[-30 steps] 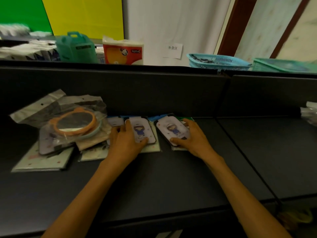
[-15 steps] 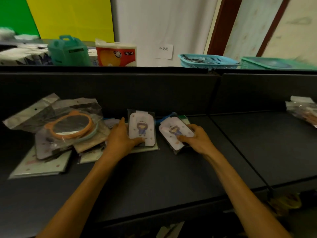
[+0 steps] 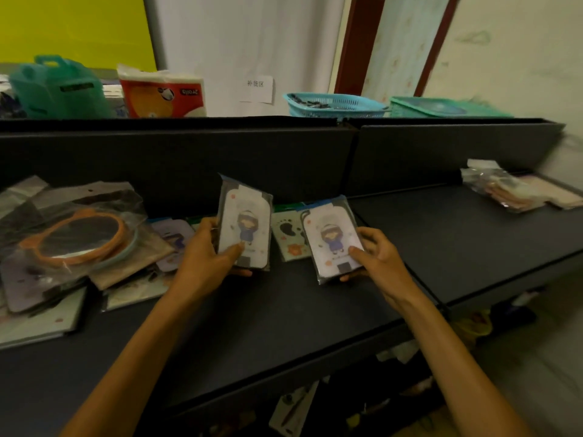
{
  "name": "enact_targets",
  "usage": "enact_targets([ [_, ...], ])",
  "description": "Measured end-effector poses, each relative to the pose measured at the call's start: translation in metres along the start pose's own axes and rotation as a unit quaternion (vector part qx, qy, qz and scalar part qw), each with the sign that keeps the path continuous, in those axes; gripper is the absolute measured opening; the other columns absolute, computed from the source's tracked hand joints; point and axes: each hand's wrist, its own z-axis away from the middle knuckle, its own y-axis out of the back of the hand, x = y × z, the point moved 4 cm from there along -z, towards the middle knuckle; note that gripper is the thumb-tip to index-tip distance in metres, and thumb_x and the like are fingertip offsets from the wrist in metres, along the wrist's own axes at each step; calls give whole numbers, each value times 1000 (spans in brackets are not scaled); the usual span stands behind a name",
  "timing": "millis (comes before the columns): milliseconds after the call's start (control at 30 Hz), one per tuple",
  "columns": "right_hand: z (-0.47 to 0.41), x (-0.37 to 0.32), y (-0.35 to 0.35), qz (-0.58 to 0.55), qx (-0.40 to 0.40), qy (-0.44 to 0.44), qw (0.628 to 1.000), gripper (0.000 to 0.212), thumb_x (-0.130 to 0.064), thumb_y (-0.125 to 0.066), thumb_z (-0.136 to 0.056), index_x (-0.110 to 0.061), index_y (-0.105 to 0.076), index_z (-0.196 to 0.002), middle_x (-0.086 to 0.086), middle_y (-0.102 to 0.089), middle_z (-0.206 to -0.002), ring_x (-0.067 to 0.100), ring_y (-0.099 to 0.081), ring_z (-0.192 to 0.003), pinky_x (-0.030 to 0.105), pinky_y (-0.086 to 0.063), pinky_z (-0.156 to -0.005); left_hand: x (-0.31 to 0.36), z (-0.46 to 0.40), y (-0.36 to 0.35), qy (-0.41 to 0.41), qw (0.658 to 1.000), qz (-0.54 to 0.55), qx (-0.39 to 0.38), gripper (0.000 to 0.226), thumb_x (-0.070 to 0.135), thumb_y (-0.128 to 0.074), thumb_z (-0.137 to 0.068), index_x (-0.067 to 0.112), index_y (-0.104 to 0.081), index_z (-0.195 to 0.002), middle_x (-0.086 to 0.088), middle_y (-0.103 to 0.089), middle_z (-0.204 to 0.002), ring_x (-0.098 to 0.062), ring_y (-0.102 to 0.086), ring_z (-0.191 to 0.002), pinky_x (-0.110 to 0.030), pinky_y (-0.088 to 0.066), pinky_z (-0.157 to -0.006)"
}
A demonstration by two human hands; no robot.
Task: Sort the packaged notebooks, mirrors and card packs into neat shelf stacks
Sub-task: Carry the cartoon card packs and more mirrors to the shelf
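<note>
My left hand (image 3: 208, 260) grips a packaged white card pack with a cartoon girl (image 3: 244, 225), lifted and tilted up above the dark shelf (image 3: 284, 313). A matching white card pack (image 3: 331, 239) is held in my right hand (image 3: 377, 260), thumb on its face, just above the shelf. Behind them lie a paw-print pack (image 3: 288, 234) and a purple pack (image 3: 173, 239). At the left sits a loose heap with an orange-rimmed mirror in plastic (image 3: 79, 238) over flat packaged notebooks (image 3: 38, 323).
A second heap of packaged goods (image 3: 511, 192) lies at the far right of the shelf. On the ledge behind stand a teal box (image 3: 56, 88), a tissue pack (image 3: 162, 93) and two baskets (image 3: 334, 104). A seam (image 3: 397, 247) divides the shelf sections.
Both hands have lifted their card packs off the shelf pile and raised them. The left pack now stands tilted upright. The view has shifted right.
</note>
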Motion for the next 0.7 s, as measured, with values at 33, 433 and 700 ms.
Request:
enact_targets([
  [33, 4, 1, 10, 0, 6, 8, 1000, 39, -3, -55, -91, -15, -43, -126, -1, -64, -110, 16, -70, -88, 36, -59, -56, 2, 2, -7, -7, 1000, 12, -8, 48, 6, -60, -87, 26, -38, -124, 5, -52, -115, -12, -63, -87, -22, -55, -51],
  [433, 52, 12, 173, 10, 91, 54, 994, 44, -2, -51, -93, -24, -40, -129, -2, -64, -108, 13, -70, -87, 31, -58, -53, 19, 34, -171, -32, 994, 43, -95, 70, 4, -61, -86, 38, -30, -138, 10, -54, -114, -11, -65, -89, -30, -58, -59],
  [700, 78, 28, 309, 57, 142, 52, 987, 44, -3, -51, -94, -23, -40, -131, -8, -61, -104, -4, -67, -79, 20, -55, -51, 39, 62, -310, -60, 987, 49, -140, 73, 4, -62, -86, 37, -27, -140, 11, -53, -115, -11, -65, -90, -33, -59, -59],
])
